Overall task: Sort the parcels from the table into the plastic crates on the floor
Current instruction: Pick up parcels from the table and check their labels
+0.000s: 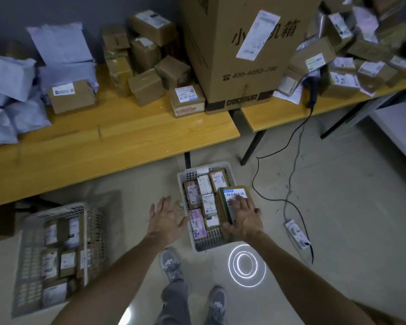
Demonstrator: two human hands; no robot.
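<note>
— Where is the parcel (232, 193)?

— Over the right side of the white crate (184, 181) on the floor, tilted and overlapping its right rim. Other parcels lie in rows inside the crate.

— And the right hand (243, 214)?

— It lies flat on top of the parcel, fingers straight and spread across the label, thumb along the near edge.

— The left hand (168, 218)?

— It holds nothing. Its fingers are spread, and it hovers just left of the crate.

— Anything else?

— A second crate (33, 231), blurred, sits at near left with parcels inside. More parcels crowd the far yellow table (103, 146).
</note>
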